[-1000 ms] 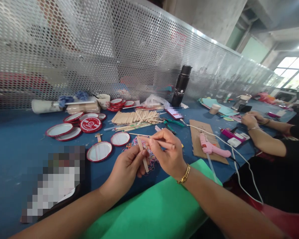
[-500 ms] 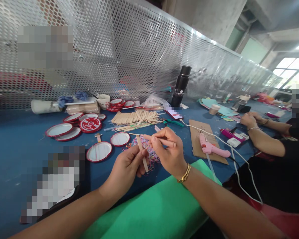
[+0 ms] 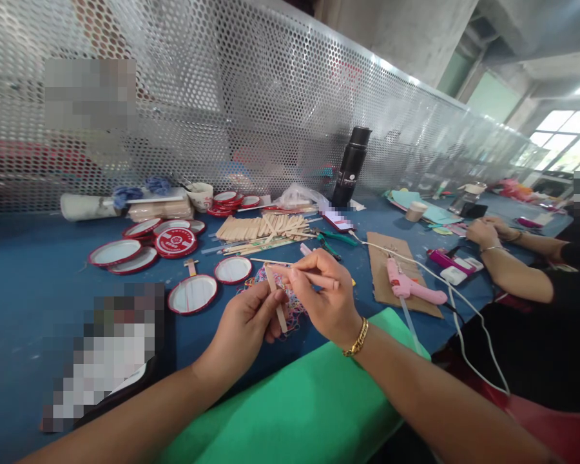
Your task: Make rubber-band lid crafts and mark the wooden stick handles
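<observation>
My left hand (image 3: 251, 316) pinches a flat wooden craft stick (image 3: 276, 299) between thumb and fingers, its upper end tilted left. Held like a pen in my right hand (image 3: 326, 293) is a slim, pale pinkish pen-like rod (image 3: 323, 281). Its front end lies near the top of the craft stick; I cannot tell whether they touch. Beneath and behind both hands lies a tangle of multicoloured thread (image 3: 297, 309), partly hidden. To the left are two upturned red-rimmed jar lids, the nearer lid (image 3: 193, 294) and the farther lid (image 3: 233, 270).
Behind my hands lie a pile of craft sticks (image 3: 261, 227), green-handled pliers (image 3: 341, 238) and a phone (image 3: 337, 220). A black bottle (image 3: 352, 167) stands by the perforated metal screen (image 3: 280, 109). A pink glue gun (image 3: 410, 287) rests on cardboard (image 3: 379, 258). Another person's hands (image 3: 488, 232) are at right.
My right hand's fingers and the rod have shifted slightly toward the top of the craft stick. My left hand keeps its hold in the same place.
</observation>
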Action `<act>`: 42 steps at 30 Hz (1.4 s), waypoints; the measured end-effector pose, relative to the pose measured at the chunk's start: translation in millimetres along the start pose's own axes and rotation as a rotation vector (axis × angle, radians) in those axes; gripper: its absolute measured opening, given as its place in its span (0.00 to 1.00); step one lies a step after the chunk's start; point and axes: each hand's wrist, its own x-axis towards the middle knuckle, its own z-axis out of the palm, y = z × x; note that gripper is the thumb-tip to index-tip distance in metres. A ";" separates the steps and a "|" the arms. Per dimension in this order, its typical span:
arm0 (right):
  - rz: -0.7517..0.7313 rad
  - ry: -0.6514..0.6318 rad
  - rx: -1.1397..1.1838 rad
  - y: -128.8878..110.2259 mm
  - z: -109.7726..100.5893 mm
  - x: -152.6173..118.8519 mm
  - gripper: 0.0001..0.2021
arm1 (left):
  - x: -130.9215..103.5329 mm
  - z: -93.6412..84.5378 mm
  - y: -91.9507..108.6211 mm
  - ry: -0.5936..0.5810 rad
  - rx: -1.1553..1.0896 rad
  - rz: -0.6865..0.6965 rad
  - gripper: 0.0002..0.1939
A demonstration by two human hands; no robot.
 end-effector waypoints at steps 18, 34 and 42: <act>-0.030 0.025 -0.011 2.3 -2.1 0.7 0.06 | 0.1 0.0 1.7 -0.002 0.039 0.032 0.17; -0.008 0.022 -0.011 8.2 -3.8 1.0 0.08 | 0.0 2.9 5.9 -0.006 0.021 0.040 0.15; -0.017 0.020 0.028 7.8 -3.1 0.8 0.07 | -0.3 1.8 6.0 0.002 0.028 0.041 0.16</act>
